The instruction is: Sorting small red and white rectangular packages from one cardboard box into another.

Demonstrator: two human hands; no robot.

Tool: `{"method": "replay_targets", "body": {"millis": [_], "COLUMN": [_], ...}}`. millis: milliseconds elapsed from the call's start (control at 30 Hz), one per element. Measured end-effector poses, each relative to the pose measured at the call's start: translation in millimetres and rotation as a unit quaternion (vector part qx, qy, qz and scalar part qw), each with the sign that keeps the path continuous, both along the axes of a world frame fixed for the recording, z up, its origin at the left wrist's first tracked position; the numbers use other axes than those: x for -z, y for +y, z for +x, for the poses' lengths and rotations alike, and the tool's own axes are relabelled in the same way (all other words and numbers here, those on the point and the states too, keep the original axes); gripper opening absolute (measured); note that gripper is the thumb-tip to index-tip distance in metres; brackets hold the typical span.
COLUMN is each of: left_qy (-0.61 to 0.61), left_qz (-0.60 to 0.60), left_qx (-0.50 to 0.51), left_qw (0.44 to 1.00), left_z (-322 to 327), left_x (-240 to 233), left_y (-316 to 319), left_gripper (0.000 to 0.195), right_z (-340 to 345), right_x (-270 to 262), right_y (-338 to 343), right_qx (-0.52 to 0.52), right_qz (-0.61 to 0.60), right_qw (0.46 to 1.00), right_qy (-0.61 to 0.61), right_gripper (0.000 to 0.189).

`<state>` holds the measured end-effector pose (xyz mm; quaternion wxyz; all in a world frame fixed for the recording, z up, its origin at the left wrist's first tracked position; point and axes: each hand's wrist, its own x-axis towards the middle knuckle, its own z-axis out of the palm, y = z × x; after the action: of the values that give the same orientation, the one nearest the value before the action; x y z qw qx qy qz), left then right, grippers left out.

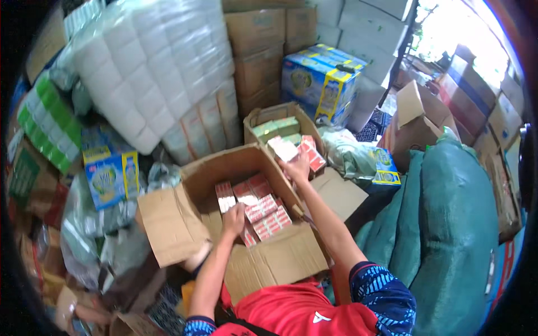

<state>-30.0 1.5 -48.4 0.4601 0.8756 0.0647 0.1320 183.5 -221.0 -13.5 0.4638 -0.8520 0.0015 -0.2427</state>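
Note:
In front of me stands an opened cardboard box [235,161] with its flaps folded out. Several red-and-white small cartons [272,222] lie inside, some with a glossy wrap. My left hand [234,219] reaches in and touches the cartons near the box's left side; its fingertips are partly hidden. My right hand [297,168] is over the near edge of a smaller cardboard box [251,119], with its fingers around a pale-faced carton [282,148]. Beside that hand are red cartons [312,154], and green cartons [275,127] fill the back of the smaller box.
Green woven sacks [456,218] stand close on my right. A wrapped stack of white packs [155,63] leans behind the box. Blue-and-yellow cartons [321,82] stand at the back, another blue-and-yellow carton [110,174] at left. A plastic bag [349,155] lies beyond my right arm.

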Motion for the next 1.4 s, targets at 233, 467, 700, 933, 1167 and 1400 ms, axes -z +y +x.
{"method": "replay_targets", "body": {"millis": [233,467,700,933,1167,1400], "left_qy": [-0.035,-0.023,-0.054,-0.347,-0.325,-0.209], "left_qz": [0.005,-0.079,-0.094,0.078,0.016,-0.081], "left_qx": [0.042,0.012,0.009,-0.053,-0.123,-0.121], "left_qw": [0.999,0.997,0.994,0.933,0.938,0.967], "left_z": [1,2,-3,1,0,4], "left_x": [-16,-27,-31,-42,-19,-26], "left_y": [-3,-3,-5,-12,9,0], "left_gripper": [0.042,0.041,0.027,0.082,0.102,0.093], "right_z": [-35,-61,-84,-113,-136,-122], "right_x": [4,-15,-44,-75,-66,-29], "right_y": [-29,-24,-5,4,40,37], "right_qx": [0.003,0.036,-0.062,-0.334,-0.463,-0.396], "right_qz": [0.008,0.192,0.278,0.113,0.222,-0.010], "right_qw": [1.000,0.981,0.952,0.929,0.840,0.914], "right_qy": [-0.011,0.025,-0.112,-0.115,0.174,0.092], "right_gripper": [0.081,0.071,0.073,0.074,0.080,0.079]}}
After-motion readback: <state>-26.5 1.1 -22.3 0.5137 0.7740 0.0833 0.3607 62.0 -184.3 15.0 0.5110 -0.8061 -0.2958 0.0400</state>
